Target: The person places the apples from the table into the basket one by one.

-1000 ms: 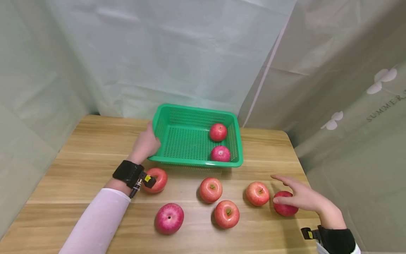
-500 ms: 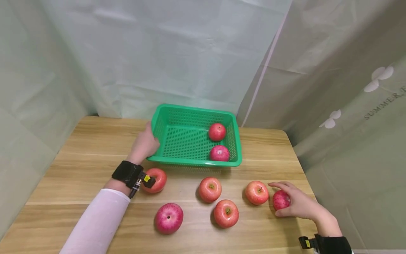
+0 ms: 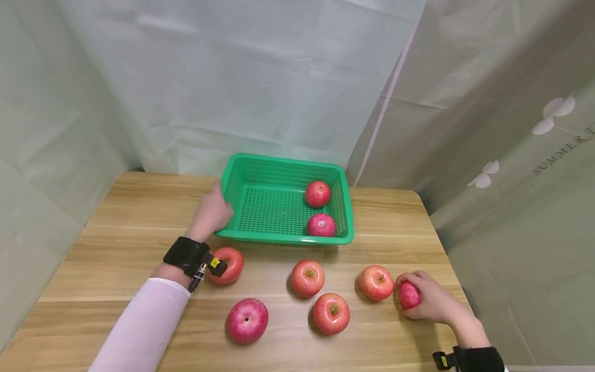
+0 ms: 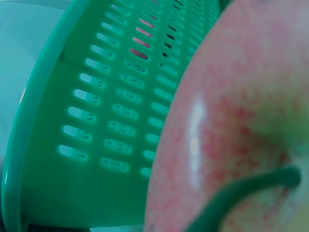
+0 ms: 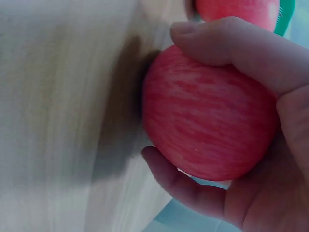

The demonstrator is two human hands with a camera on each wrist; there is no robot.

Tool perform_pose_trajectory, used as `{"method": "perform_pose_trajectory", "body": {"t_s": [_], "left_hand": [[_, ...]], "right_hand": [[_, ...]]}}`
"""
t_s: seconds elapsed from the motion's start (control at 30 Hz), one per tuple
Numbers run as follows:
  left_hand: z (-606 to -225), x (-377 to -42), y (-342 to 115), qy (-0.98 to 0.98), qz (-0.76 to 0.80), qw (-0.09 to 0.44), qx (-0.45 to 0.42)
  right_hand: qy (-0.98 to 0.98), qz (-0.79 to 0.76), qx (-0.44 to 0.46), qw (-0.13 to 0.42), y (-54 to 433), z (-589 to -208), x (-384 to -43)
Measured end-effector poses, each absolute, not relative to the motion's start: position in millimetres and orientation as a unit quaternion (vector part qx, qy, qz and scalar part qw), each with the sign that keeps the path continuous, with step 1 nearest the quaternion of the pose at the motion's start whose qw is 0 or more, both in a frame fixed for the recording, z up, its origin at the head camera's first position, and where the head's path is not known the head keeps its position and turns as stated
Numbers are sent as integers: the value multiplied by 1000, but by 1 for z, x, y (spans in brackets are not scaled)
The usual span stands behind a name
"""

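Observation:
My left hand grips the left end of a green plastic basket at the back of the table. Inside the basket, on its right side, lie two red apples, one behind the other. My right hand curls thumb and fingers round a dark red apple at the right of the table. The right wrist view shows this apple between thumb and fingers, close to the wood. A lighter apple sits just left of that hand.
On the wooden table, two apples stand near the middle. A pinkish-red apple lies at the front left. Another apple, partly behind the left wrist camera, sits before the basket. Pale curtains hang behind and beside the table.
My right hand has moved in from above the dark red apple, closed its fingers round it and drawn slightly left. The left hand and the basket have stayed in place.

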State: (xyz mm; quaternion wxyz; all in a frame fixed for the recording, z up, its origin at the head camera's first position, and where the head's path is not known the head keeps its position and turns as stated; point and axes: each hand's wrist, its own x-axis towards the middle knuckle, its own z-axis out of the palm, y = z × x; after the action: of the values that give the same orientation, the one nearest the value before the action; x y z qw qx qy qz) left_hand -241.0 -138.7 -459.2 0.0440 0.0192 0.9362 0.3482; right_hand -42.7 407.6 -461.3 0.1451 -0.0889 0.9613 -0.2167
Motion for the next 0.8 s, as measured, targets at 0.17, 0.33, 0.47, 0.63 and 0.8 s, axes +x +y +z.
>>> {"method": "perform_pose_trajectory", "body": {"t_s": [0.17, 0.33, 0.47, 0.63, 0.8], "left_hand": [[-459, -240, -139, 932, 358, 49, 16], [-459, -240, -138, 932, 357, 52, 16], [-460, -240, -138, 934, 354, 51, 14], [-460, -240, -137, 932, 358, 46, 18], [-459, -240, -137, 931, 363, 44, 19]], "right_hand": [[966, -209, -69, 132, 404, -464, -42], [970, -208, -58, 111, 404, -468, -38], [972, -209, -52, 92, 402, -470, -36], [974, -209, -47, 75, 400, -471, -34], [973, -217, -33, 72, 401, -474, -32]]}}
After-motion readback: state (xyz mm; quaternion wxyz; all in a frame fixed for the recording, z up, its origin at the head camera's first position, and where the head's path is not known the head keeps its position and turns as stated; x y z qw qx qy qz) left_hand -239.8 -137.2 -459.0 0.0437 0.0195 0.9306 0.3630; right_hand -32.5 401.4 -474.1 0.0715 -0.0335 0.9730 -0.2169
